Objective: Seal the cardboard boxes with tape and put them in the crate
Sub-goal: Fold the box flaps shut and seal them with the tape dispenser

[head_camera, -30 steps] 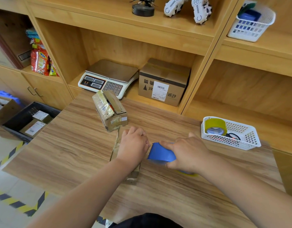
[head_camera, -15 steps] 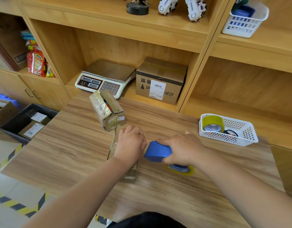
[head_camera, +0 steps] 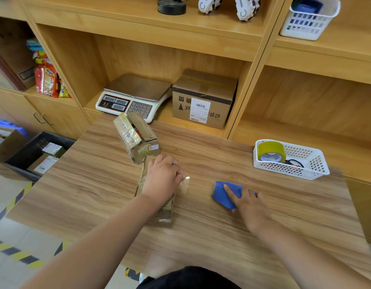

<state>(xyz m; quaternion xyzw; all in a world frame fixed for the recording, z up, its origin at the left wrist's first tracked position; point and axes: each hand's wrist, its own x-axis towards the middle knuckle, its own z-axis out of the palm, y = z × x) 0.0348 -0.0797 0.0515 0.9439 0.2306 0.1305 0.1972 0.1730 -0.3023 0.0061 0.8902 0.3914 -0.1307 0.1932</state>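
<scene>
Head view, the only one. The left hand [head_camera: 162, 176] lies on top of a long box [head_camera: 157, 213] that sits flat on the worktop [head_camera: 97, 174], near its middle. Its fingers are bent down over the box's far upper edge and clamp it in place, probably to press the tape down and keep the box from sliding. The box's sides have a glossy sheen and a loose end of clear tape [head_camera: 185, 182] glints just right of the fingers, so a strip seems to be laid but not fully smoothed. The right hand [head_camera: 246, 202] rests on a blue tape dispenser [head_camera: 224, 193] that lies on the worktop well apart from the long box. Its forefinger runs straight along the top, but the other fingers are hidden, so I cannot tell whether it grips or merely rests. A second box, the open box [head_camera: 138, 140], stands just beyond the left hand with a flap up, so it is unsealed. The crate [head_camera: 19, 151] sits on the floor to the left, below the worktop edge, with labelled parcels already inside. A white basket [head_camera: 318, 170] at far right holds a spare tape roll [head_camera: 271, 151] within reach. Judgement: sealing of this box is nearly done, and it goes to the crate next.
</scene>
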